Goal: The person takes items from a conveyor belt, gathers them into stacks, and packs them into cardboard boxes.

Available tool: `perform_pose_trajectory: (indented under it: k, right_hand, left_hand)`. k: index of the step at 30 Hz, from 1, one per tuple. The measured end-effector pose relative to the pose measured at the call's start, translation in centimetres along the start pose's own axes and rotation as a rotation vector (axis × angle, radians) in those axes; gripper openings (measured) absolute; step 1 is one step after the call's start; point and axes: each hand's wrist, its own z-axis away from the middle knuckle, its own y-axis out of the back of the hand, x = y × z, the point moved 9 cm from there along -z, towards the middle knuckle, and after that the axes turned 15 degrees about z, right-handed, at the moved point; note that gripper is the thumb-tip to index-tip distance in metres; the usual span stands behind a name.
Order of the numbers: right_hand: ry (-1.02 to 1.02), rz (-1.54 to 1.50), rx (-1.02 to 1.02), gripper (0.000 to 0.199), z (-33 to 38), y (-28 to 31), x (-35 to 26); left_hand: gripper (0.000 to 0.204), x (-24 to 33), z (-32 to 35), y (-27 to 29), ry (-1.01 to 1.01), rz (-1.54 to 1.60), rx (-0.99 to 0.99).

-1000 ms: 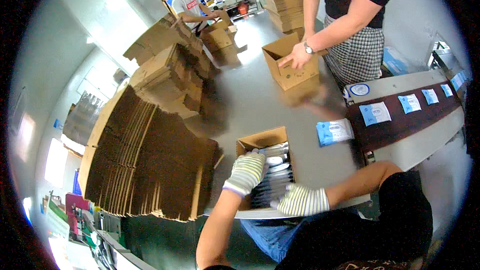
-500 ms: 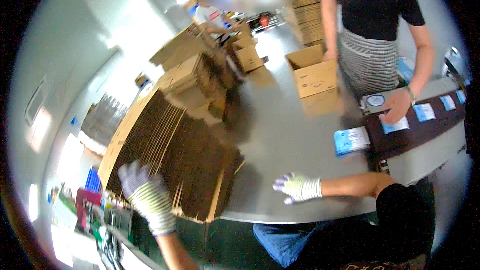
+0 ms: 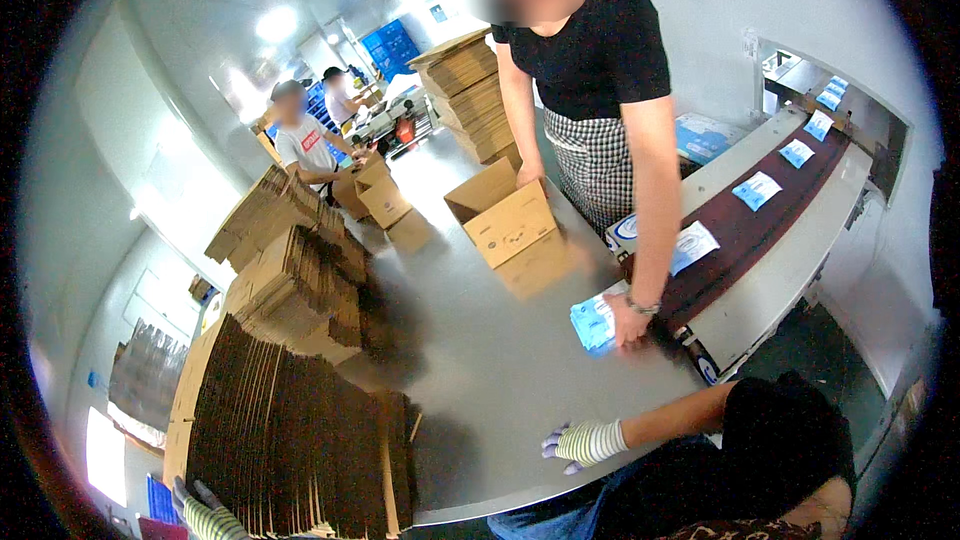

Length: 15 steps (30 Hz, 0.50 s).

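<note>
Packets now touched by co-worker's hand, left hand lower beside cartons

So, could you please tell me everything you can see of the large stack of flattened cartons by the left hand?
The large stack of flattened cartons is brown, apparently corrugated cardboard: many thin sheets packed tightly on edge, their upper edges dark, the left outer face lighter tan. It stands at the left of the grey table, with another cardboard pile just beyond. The gloved left hand is at its near left side; whether it touches is unclear.
</note>
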Motion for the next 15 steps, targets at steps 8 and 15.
perform_pose_trajectory:
  k: [8,15]
  right_hand:
    - [0.067,-0.048,0.070,0.064,0.4,-0.7,-0.4]
    - [0.084,0.045,0.112,0.058,1.1,-0.8,0.3]
  left_hand:
    - [0.049,-0.6,-0.8,1.7,0.128,-0.160,0.018]
    - [0.022,1.0,-0.9,0.9,-0.010,-0.122,0.034]
